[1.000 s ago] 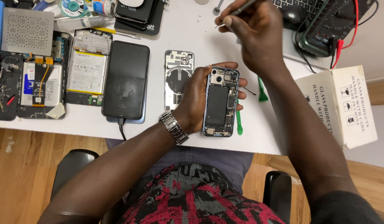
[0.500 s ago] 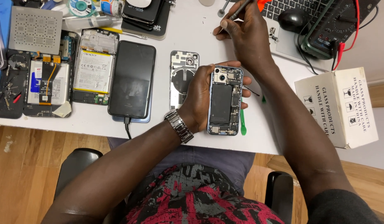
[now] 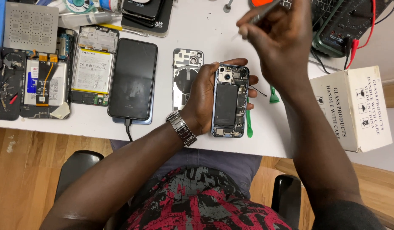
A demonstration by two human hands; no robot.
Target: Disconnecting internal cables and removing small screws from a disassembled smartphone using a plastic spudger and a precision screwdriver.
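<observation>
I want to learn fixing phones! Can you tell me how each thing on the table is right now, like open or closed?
opened phone: back off, insides showing, gripped by left hand.
thin tool: pinched in right hand, lifted above table.
back cover: detached, lying flat.
black phone: screen dark, cable plugged in.
battery phone: opened, battery exposed.
green pry tool: lying loose.
cardboard box: closed.

White table [image 3: 205, 25] w/ opened phones [image 3: 92, 68], black phone [image 3: 133, 79], cardboard box [image 3: 354, 106].
</observation>
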